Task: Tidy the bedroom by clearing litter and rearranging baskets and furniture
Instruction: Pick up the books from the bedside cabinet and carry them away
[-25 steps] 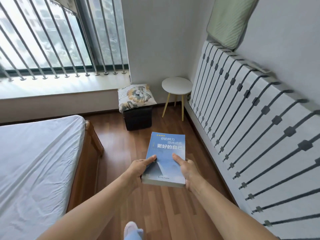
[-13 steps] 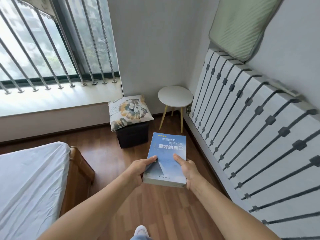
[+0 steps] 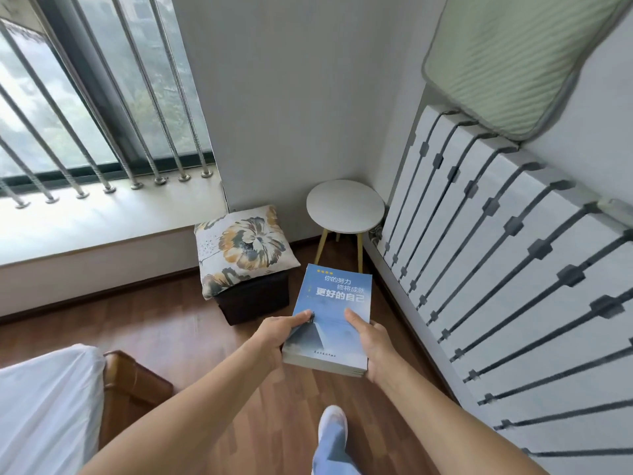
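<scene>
A blue paperback book (image 3: pixel 334 303) with white lettering is held flat in front of me over the wooden floor. My left hand (image 3: pixel 277 334) grips its near left edge, thumb on the cover. My right hand (image 3: pixel 371 341) grips the near right edge the same way. Ahead in the corner stands a small round white side table (image 3: pixel 344 205) on thin yellow legs. Left of it sits a dark cube stool (image 3: pixel 255 299) topped with a floral cushion (image 3: pixel 245 246).
A white slatted panel with dark straps (image 3: pixel 507 269) leans along the right wall, a pale green pillow (image 3: pixel 513 60) above it. The bed with a white sheet (image 3: pixel 44 406) and wooden corner lies at lower left. A barred window and sill (image 3: pixel 102 214) fill the upper left.
I have walked closer to the corner: the side table, stool and cushion appear larger and nearer. Both hands hold the book as before.
</scene>
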The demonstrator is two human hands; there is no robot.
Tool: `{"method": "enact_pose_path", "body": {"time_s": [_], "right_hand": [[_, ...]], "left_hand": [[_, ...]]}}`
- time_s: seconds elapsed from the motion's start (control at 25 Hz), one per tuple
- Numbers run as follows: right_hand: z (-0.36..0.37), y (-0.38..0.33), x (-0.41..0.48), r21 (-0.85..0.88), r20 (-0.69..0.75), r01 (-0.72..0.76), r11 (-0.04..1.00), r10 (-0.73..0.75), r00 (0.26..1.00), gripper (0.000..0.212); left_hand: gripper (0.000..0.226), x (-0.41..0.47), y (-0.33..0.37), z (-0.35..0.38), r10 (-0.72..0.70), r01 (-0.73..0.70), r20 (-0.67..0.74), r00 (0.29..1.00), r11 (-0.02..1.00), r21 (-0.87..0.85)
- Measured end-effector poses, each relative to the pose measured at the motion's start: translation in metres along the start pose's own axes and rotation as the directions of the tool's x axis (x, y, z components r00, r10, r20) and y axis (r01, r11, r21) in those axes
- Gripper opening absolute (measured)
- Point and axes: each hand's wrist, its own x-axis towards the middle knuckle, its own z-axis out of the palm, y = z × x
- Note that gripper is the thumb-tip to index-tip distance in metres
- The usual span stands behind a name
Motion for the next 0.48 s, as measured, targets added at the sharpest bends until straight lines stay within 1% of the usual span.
{"method": "enact_pose_path", "body": {"time_s": [0.08, 0.16, 0.24, 0.32, 0.48], "right_hand": [[0.008, -0.018, 0.032, 0.007, 0.009, -0.007, 1.0, 0.007, 1.0, 0.038], [0.016, -0.036, 0.055, 0.001, 0.017, -0.016, 1.0, 0.016, 1.0, 0.036], [0.022, -0.059, 0.081, -0.004, 0.017, -0.033, 0.999, 0.033, 0.999, 0.039], [0.027, -0.082, 0.107, -0.021, 0.026, -0.023, 1.0, 0.024, 0.999, 0.043], [0.035, -0.121, 0.149, -0.042, 0.019, -0.01, 0.999, 0.011, 1.0, 0.039]], "left_hand": [[0.038, 0.026, 0.024, 0.008, 0.002, -0.002, -0.022, 1.0, 1.0, -0.002], [0.038, 0.043, 0.044, 0.015, 0.001, -0.001, -0.037, 0.999, 1.0, 0.003], [0.038, 0.064, 0.07, 0.027, -0.002, 0.002, -0.059, 0.998, 1.0, 0.003], [0.036, 0.083, 0.094, 0.04, 0.006, -0.006, -0.039, 0.999, 1.0, -0.003], [0.036, 0.116, 0.131, 0.061, -0.012, 0.011, -0.02, 1.0, 1.0, -0.029]]}}
